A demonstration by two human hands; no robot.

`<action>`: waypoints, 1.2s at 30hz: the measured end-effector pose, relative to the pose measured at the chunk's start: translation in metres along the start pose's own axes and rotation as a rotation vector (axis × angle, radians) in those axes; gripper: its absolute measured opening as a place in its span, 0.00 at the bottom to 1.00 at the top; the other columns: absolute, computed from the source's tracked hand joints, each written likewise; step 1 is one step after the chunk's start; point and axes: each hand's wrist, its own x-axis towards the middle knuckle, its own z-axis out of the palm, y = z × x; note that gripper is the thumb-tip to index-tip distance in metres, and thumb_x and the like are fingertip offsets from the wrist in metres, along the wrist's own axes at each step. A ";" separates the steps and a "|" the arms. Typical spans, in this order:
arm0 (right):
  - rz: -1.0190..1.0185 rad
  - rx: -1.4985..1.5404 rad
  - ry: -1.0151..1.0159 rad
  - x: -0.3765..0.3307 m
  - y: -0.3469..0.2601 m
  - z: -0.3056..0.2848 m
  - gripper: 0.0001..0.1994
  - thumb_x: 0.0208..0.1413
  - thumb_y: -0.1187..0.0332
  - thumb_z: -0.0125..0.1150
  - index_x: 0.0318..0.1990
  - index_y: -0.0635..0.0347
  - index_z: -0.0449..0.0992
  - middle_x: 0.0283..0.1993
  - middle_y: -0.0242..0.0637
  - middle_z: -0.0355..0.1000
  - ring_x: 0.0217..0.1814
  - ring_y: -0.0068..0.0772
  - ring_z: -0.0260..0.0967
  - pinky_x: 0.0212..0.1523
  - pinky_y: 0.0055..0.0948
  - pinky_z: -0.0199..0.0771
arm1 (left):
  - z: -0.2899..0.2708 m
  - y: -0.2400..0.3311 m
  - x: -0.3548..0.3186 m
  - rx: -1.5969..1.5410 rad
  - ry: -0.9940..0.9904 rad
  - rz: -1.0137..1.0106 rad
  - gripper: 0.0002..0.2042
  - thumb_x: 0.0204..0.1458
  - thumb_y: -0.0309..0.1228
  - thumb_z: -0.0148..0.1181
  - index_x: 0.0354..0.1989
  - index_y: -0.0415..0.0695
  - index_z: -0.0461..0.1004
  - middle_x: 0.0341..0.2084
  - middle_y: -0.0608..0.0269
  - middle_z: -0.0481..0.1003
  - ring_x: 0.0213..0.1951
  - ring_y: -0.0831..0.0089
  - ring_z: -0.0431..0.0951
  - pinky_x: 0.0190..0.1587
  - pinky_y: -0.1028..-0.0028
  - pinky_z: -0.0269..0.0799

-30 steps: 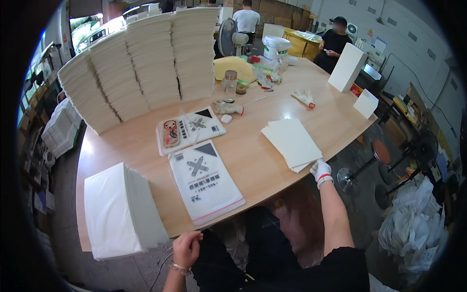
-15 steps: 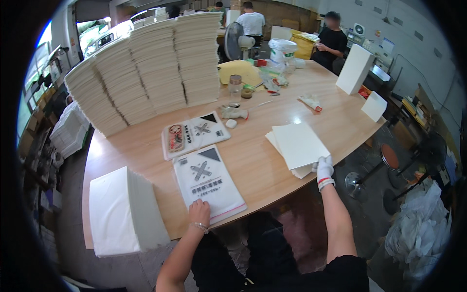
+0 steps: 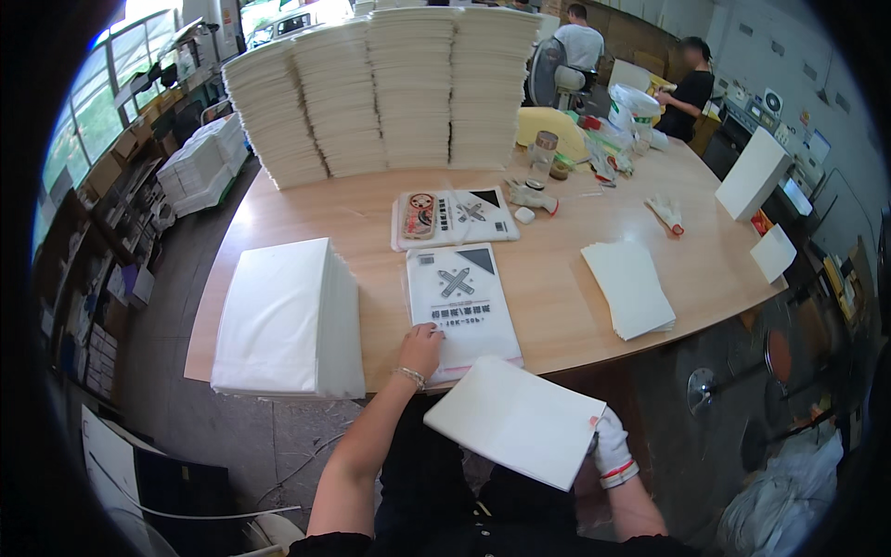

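Note:
My right hand, in a white glove with red cuff bands, grips the right edge of a thin stack of white paper. This paper is tilted over my lap, in front of the table edge. My bare left hand, with a bracelet at its wrist, has its fingers curled together at the lower left of a printed clear plastic bag; its thumb is hidden. More such bags lie behind, with a patterned case on them. Fanned white paper rests to the right.
Tall paper stacks stand across the back left of the table. A lower paper pile is at the left front. A jar, gloves and a white box stand or lie farther back. Two people work beyond.
My right hand has brought a thin stack of paper off the right pile, leftward and toward me over my lap. My left hand has shifted slightly up the bag. The view has turned left.

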 end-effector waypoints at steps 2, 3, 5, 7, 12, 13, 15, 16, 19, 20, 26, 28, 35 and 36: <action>0.057 0.237 0.093 -0.007 0.000 0.023 0.16 0.51 0.73 0.40 0.49 0.65 0.62 0.45 0.42 0.65 0.44 0.33 0.66 0.44 0.30 0.67 | -0.009 0.001 -0.004 0.061 0.046 -0.114 0.09 0.42 0.27 0.50 0.32 0.40 0.71 0.30 0.56 0.71 0.38 0.61 0.69 0.37 0.67 0.67; 0.073 0.288 0.147 -0.007 0.012 0.020 0.16 0.51 0.73 0.39 0.49 0.64 0.61 0.46 0.44 0.64 0.45 0.36 0.66 0.43 0.32 0.69 | -0.019 0.009 -0.004 0.044 0.003 -0.231 0.09 0.43 0.28 0.50 0.32 0.39 0.70 0.30 0.55 0.71 0.36 0.62 0.70 0.36 0.67 0.67; 0.104 0.334 0.216 -0.012 0.026 0.016 0.15 0.51 0.72 0.39 0.47 0.62 0.62 0.41 0.41 0.66 0.37 0.32 0.67 0.33 0.27 0.69 | -0.036 0.017 0.003 -0.202 -0.224 -0.496 0.10 0.46 0.30 0.50 0.33 0.38 0.70 0.30 0.55 0.72 0.31 0.65 0.73 0.31 0.70 0.68; 0.130 0.334 0.216 -0.014 0.029 0.019 0.13 0.52 0.71 0.39 0.45 0.59 0.63 0.36 0.38 0.67 0.28 0.28 0.66 0.23 0.23 0.66 | -0.050 0.014 0.016 -0.674 -0.591 -0.778 0.11 0.49 0.32 0.49 0.34 0.37 0.69 0.29 0.56 0.72 0.26 0.69 0.75 0.23 0.74 0.68; 0.092 0.301 0.304 -0.025 0.015 0.051 0.09 0.53 0.70 0.39 0.41 0.56 0.62 0.26 0.32 0.64 0.15 0.21 0.57 0.13 0.20 0.56 | -0.040 0.013 0.004 -0.984 -0.483 -0.743 0.13 0.50 0.29 0.46 0.40 0.33 0.65 0.24 0.58 0.73 0.24 0.71 0.77 0.20 0.79 0.68; 0.094 0.296 0.302 -0.028 0.014 0.054 0.09 0.53 0.70 0.39 0.41 0.56 0.62 0.26 0.32 0.64 0.15 0.20 0.56 0.13 0.20 0.57 | -0.037 0.018 -0.002 -0.958 -0.433 -0.716 0.13 0.50 0.28 0.45 0.42 0.33 0.63 0.24 0.58 0.73 0.24 0.71 0.77 0.21 0.78 0.68; 0.099 0.279 0.304 -0.032 0.011 0.057 0.08 0.53 0.70 0.40 0.41 0.56 0.61 0.24 0.31 0.63 0.16 0.20 0.56 0.14 0.20 0.57 | -0.033 0.036 -0.013 -0.988 -0.345 -0.726 0.18 0.48 0.25 0.46 0.48 0.32 0.57 0.23 0.56 0.74 0.27 0.67 0.77 0.25 0.74 0.71; 0.124 0.306 0.303 -0.033 0.011 0.059 0.08 0.53 0.69 0.40 0.41 0.56 0.61 0.24 0.31 0.62 0.16 0.20 0.56 0.15 0.20 0.57 | -0.030 0.045 -0.021 -0.910 -0.254 -0.676 0.19 0.47 0.26 0.48 0.48 0.32 0.57 0.24 0.54 0.73 0.28 0.64 0.77 0.28 0.72 0.71; 0.200 0.313 0.256 -0.039 0.015 0.061 0.09 0.54 0.66 0.42 0.42 0.52 0.65 0.27 0.23 0.63 0.20 0.15 0.55 0.19 0.15 0.57 | -0.019 0.069 -0.040 -0.687 -0.035 -0.618 0.25 0.42 0.31 0.56 0.48 0.34 0.56 0.27 0.50 0.72 0.31 0.56 0.74 0.35 0.64 0.69; 0.213 0.327 0.267 -0.041 0.016 0.061 0.09 0.54 0.65 0.43 0.42 0.52 0.65 0.27 0.23 0.63 0.20 0.14 0.55 0.19 0.15 0.57 | -0.023 0.075 -0.036 -0.478 0.109 -0.526 0.25 0.42 0.31 0.56 0.48 0.34 0.56 0.28 0.50 0.72 0.30 0.56 0.73 0.35 0.64 0.69; 0.262 0.331 0.273 -0.041 0.015 0.067 0.09 0.54 0.64 0.44 0.41 0.53 0.65 0.25 0.23 0.61 0.20 0.14 0.55 0.18 0.16 0.59 | -0.001 0.084 -0.032 -0.999 0.088 -0.799 0.24 0.42 0.31 0.58 0.46 0.34 0.58 0.35 0.50 0.70 0.32 0.65 0.73 0.34 0.70 0.69; 0.252 0.312 0.297 -0.041 0.011 0.069 0.08 0.54 0.66 0.44 0.40 0.55 0.64 0.23 0.26 0.60 0.19 0.17 0.55 0.18 0.19 0.57 | 0.018 0.096 -0.026 -1.186 0.201 -0.760 0.18 0.44 0.30 0.56 0.42 0.34 0.64 0.31 0.56 0.73 0.33 0.72 0.73 0.33 0.72 0.69; 0.259 0.158 0.264 -0.048 0.010 0.065 0.10 0.56 0.65 0.43 0.45 0.52 0.62 0.28 0.27 0.64 0.19 0.16 0.56 0.18 0.18 0.59 | 0.098 0.116 -0.087 -1.011 -0.273 -0.579 0.13 0.48 0.31 0.50 0.39 0.36 0.68 0.34 0.55 0.73 0.35 0.68 0.73 0.37 0.71 0.68; 0.246 0.144 0.291 -0.048 0.013 0.068 0.10 0.56 0.65 0.43 0.45 0.52 0.61 0.28 0.27 0.64 0.19 0.16 0.56 0.17 0.18 0.59 | 0.102 0.129 -0.100 -0.968 -0.281 -0.553 0.13 0.48 0.31 0.50 0.39 0.36 0.68 0.34 0.55 0.73 0.35 0.68 0.73 0.38 0.71 0.68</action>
